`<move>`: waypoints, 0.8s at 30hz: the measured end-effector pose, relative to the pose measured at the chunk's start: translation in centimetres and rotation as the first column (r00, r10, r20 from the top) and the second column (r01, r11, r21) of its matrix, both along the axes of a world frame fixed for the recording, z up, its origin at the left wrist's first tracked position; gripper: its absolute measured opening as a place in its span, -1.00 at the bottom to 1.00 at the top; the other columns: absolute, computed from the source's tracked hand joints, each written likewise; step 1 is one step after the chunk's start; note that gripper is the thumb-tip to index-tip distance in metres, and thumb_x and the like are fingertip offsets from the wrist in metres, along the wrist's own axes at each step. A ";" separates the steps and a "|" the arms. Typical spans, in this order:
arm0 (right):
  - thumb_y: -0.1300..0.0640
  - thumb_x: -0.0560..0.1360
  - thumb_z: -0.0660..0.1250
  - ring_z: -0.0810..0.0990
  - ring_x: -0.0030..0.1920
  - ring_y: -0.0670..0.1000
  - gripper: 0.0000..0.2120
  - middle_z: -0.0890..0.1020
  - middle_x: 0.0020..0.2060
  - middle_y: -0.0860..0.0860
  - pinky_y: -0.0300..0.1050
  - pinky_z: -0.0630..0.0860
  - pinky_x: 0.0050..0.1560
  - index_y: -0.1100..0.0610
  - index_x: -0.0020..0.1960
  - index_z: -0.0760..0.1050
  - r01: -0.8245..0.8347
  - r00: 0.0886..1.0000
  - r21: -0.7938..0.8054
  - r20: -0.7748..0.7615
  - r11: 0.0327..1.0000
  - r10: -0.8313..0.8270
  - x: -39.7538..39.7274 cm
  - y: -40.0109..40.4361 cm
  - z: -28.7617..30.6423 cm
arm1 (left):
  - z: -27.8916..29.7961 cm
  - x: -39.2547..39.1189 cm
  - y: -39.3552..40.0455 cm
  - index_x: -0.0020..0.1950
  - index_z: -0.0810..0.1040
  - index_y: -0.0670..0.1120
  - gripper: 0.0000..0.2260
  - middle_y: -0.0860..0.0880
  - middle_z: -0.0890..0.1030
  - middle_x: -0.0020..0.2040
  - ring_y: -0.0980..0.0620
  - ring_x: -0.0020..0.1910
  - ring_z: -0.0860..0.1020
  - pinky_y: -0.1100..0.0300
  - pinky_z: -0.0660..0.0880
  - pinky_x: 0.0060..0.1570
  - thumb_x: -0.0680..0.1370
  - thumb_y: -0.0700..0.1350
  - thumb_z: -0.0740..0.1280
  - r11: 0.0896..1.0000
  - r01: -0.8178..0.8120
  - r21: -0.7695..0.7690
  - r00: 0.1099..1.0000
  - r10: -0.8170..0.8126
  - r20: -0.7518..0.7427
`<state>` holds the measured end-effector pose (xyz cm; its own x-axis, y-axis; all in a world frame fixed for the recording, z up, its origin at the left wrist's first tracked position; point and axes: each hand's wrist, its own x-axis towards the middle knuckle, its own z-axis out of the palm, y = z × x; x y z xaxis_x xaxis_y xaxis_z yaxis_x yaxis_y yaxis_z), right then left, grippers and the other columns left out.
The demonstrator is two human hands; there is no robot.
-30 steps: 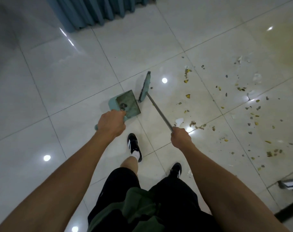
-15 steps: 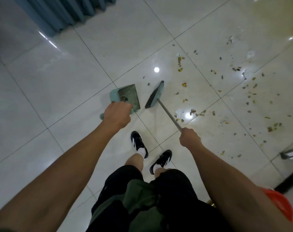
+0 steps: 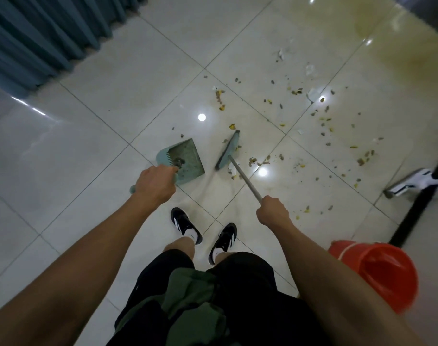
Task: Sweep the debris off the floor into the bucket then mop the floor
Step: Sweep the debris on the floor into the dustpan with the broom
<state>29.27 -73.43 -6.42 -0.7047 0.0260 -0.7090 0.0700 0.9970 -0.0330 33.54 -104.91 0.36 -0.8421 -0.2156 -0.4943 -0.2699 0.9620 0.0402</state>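
Debris (image 3: pixel 297 116), light dry scraps (likely to scatter), lies beyond the right hand (image 3: pixel 272 213), fist closed on the stiff broom (image 3: pixel 228 151) handle. Left hand (image 3: pixel 156 184) grips the dustpan (image 3: pixel 185 158). Bucket (image 3: pixel 377 270) sits behind the right hand.

Glossy pale tiled room under ceiling spotlights

The floor of large cream glazed tiles (image 3: pixel 118 78) with thin dark grout lines fills the view; round white light reflections (image 3: pixel 201 117) lie near its middle. Far left of those reflections hangs a pleated blue-grey curtain (image 3: pixel 38 33), its hem meeting the tiles. Far right of them runs a black floor strip (image 3: pixel 412 218), and beyond them the tiles carry a yellowish tint
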 end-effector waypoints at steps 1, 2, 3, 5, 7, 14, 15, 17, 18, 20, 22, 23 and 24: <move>0.17 0.53 0.24 0.50 -0.26 0.05 -0.75 0.44 -0.22 0.00 -0.10 0.43 -0.30 0.21 0.18 0.48 -0.001 1.000 -0.011 -0.002 1.000 0.001 0.2 0.1 0.2 | 0.2 -0.2 0.1 0.29 0.56 0.03 -0.69 -0.10 0.64 0.03 -0.10 -0.15 0.59 0.05 0.58 -0.14 0.56 -0.17 0.29 1.000 0.002 -0.002 1.000 -0.002 -0.006; 0.16 0.54 0.24 0.50 -0.24 0.06 -0.73 0.46 -0.19 0.01 -0.10 0.43 -0.29 0.21 0.20 0.48 -0.008 1.000 -0.020 -0.001 1.000 0.008 0.3 0.0 0.2 | 0.3 -0.5 0.0 0.25 0.57 0.01 -0.71 -0.09 0.64 0.01 -0.09 -0.16 0.59 0.07 0.57 -0.16 0.55 -0.16 0.30 1.000 0.009 -0.007 1.000 -0.009 -0.013; 0.16 0.54 0.23 0.51 -0.23 0.06 -0.72 0.47 -0.17 0.02 -0.10 0.44 -0.28 0.21 0.22 0.48 -0.015 1.000 -0.027 -0.001 1.000 0.015 0.3 -0.1 0.3 | 0.5 -0.9 -0.2 0.20 0.58 0.00 -0.75 -0.09 0.64 -0.02 -0.08 -0.19 0.58 0.08 0.55 -0.19 0.54 -0.15 0.31 1.000 0.016 -0.017 1.000 -0.017 -0.019; 0.16 0.54 0.22 0.52 -0.22 0.05 -0.70 0.49 -0.14 0.02 -0.11 0.44 -0.29 0.18 0.26 0.48 -0.039 0.999 -0.041 -0.002 0.998 0.039 0.0 -0.7 0.5 | 0.9 -1.6 -1.0 0.14 0.59 -0.02 -0.79 -0.08 0.63 -0.06 -0.07 -0.23 0.56 0.10 0.53 -0.23 0.52 -0.15 0.31 0.999 0.021 -0.033 0.999 -0.022 -0.032; 0.18 0.55 0.21 0.52 -0.23 0.05 -0.68 0.51 -0.12 0.03 -0.13 0.42 -0.31 0.16 0.28 0.47 -0.068 0.998 -0.050 -0.007 0.996 0.068 -1.0 -1.9 0.6 | 1.2 -2.1 -2.5 0.12 0.59 -0.03 -0.80 -0.07 0.64 -0.07 -0.07 -0.25 0.57 0.10 0.55 -0.24 0.52 -0.15 0.32 0.999 0.009 -0.035 0.999 -0.011 -0.038; 0.19 0.56 0.19 0.61 -0.07 0.13 -0.74 0.60 0.00 0.10 -0.08 0.51 -0.17 0.17 0.22 0.49 -0.152 0.988 -0.093 -0.017 0.984 0.151 -5.1 -11.7 -0.6 | 0.3 -2.8 -12.4 0.21 0.58 -0.01 -0.73 -0.11 0.63 -0.06 -0.07 -0.26 0.51 0.13 0.45 -0.27 0.51 -0.13 0.35 0.996 -0.082 -0.025 0.995 0.081 -0.055; 0.19 0.56 0.19 0.62 -0.03 0.14 -0.74 0.60 0.02 0.11 -0.09 0.47 -0.17 0.17 0.22 0.48 -0.160 0.987 -0.106 -0.014 0.981 0.160 -5.6 -13.7 -0.9 | 0.1 -3.1 -14.3 0.21 0.58 -0.01 -0.73 -0.11 0.63 -0.06 -0.08 -0.26 0.51 0.13 0.45 -0.27 0.51 -0.13 0.35 0.996 -0.089 -0.022 0.995 0.087 -0.048; 0.18 0.59 0.18 0.62 -0.01 0.14 -0.76 0.62 0.03 0.12 -0.11 0.44 -0.17 0.16 0.22 0.47 -0.174 0.985 -0.126 -0.004 0.977 0.175 -6.8 -17.9 -1.4 | -0.2 -3.9 -18.3 0.19 0.60 -0.01 -0.75 -0.11 0.63 -0.06 -0.06 -0.27 0.48 0.14 0.45 -0.27 0.51 -0.11 0.35 0.994 -0.109 -0.018 0.993 0.109 -0.041; 0.17 0.60 0.18 0.63 -0.01 0.14 -0.77 0.62 0.03 0.13 -0.11 0.45 -0.18 0.16 0.23 0.47 -0.190 0.982 -0.129 -0.006 0.973 0.191 -7.5 -20.0 -1.6 | -0.4 -4.3 -20.5 0.19 0.60 0.00 -0.75 -0.10 0.63 -0.06 -0.05 -0.27 0.47 0.14 0.43 -0.28 0.51 -0.10 0.35 0.991 -0.130 -0.015 0.991 0.129 -0.042; 0.16 0.61 0.18 0.63 -0.02 0.14 -0.77 0.62 0.03 0.13 -0.10 0.45 -0.20 0.17 0.23 0.47 -0.235 0.972 -0.129 -0.020 0.963 0.235 -8.9 -24.0 -1.8 | -0.6 -4.9 -24.5 0.21 0.60 0.03 -0.74 -0.10 0.62 -0.05 -0.04 -0.27 0.46 0.14 0.38 -0.29 0.52 -0.07 0.36 0.982 -0.190 -0.001 0.981 0.189 -0.048; 0.15 0.61 0.19 0.62 -0.04 0.13 -0.76 0.61 0.02 0.11 -0.09 0.45 -0.21 0.16 0.23 0.47 -0.280 0.960 -0.123 -0.025 0.952 0.279 -10.4 -27.6 -1.8 | -0.8 -5.5 -27.6 0.20 0.61 0.04 -0.74 -0.12 0.62 -0.05 -0.08 -0.25 0.48 0.14 0.37 -0.27 0.52 -0.08 0.35 0.976 -0.218 0.000 0.974 0.218 -0.056; 0.15 0.61 0.19 0.62 -0.05 0.12 -0.76 0.61 0.02 0.10 -0.09 0.45 -0.21 0.15 0.24 0.47 -0.293 0.956 -0.115 -0.020 0.949 0.293 -11.2 -29.2 -1.8 | -1.0 -5.9 -28.8 0.17 0.61 0.03 -0.75 -0.12 0.62 -0.06 -0.09 -0.25 0.49 0.14 0.37 -0.25 0.51 -0.09 0.34 0.975 -0.222 -0.002 0.974 0.222 -0.050; 0.14 0.61 0.20 0.61 -0.08 0.11 -0.75 0.61 0.01 0.08 -0.09 0.45 -0.22 0.14 0.26 0.48 -0.298 0.954 -0.104 -0.014 0.949 0.298 -12.1 -30.9 -1.9 | -1.2 -6.3 -29.9 0.15 0.62 0.02 -0.77 -0.12 0.62 -0.07 -0.10 -0.25 0.48 0.15 0.37 -0.25 0.51 -0.09 0.33 0.975 -0.220 -0.003 0.975 0.220 -0.039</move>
<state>17.21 -104.33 -8.35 -0.6674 -0.2588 -0.6983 -0.2298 0.9635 -0.1374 27.22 -134.76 -0.85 -0.7919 -0.4012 -0.4604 -0.4735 0.8795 0.0480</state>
